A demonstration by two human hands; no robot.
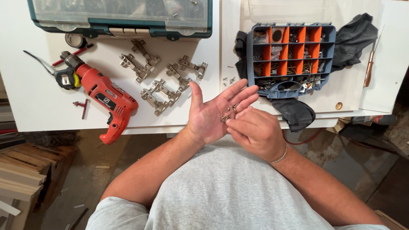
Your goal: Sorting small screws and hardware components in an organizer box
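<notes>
Lying wide open, palm up, the left hand [211, 114] cradles small screws [226, 116] while the right hand [254, 133], at its three o'clock, pinches one.

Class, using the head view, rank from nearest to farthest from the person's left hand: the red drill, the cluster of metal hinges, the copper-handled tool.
From the left hand:
1. Cluster of metal hinges, just up-left on the table.
2. Red drill, farther left.
3. Copper-handled tool, far right.

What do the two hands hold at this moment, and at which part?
The open left hand carries several small screws loose on its palm. The right hand pinches among them with its fingertips; which part of a screw it takes is too small to tell.
</notes>
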